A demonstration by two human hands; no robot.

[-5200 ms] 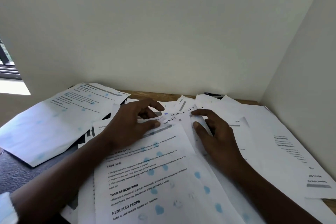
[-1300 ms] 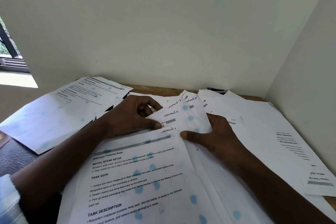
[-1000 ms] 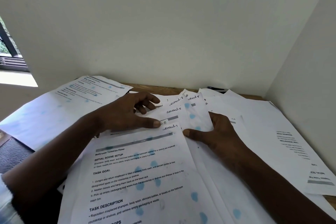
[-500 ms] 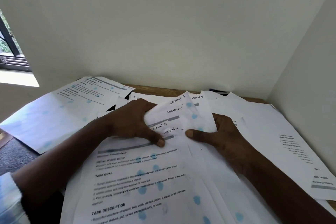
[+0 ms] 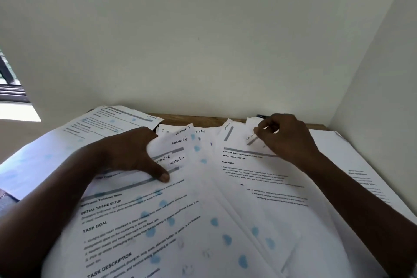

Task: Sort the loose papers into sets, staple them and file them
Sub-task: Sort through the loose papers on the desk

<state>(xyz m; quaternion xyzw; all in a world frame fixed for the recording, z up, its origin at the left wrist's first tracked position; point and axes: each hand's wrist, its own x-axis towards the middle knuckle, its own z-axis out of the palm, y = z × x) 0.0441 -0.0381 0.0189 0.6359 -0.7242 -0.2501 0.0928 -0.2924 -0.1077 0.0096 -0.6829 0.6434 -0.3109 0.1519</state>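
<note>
Left hand (image 5: 126,156), right hand (image 5: 286,140) amid loose papers (image 5: 203,221) on desk (image 5: 194,119).

Brown wooden bench (image 5: 203,120): only a strip along its far edge shows. Plain off-white back wall (image 5: 203,40) rises directly behind the bench. A pale side wall (image 5: 383,74) adjoins at the bench's right. Dark-framed window (image 5: 9,81) left of the bench.

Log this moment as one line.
phase: sorting | left hand: grips fanned sheets, thumb on top | right hand: pinches labelled sheet at its corner
</note>
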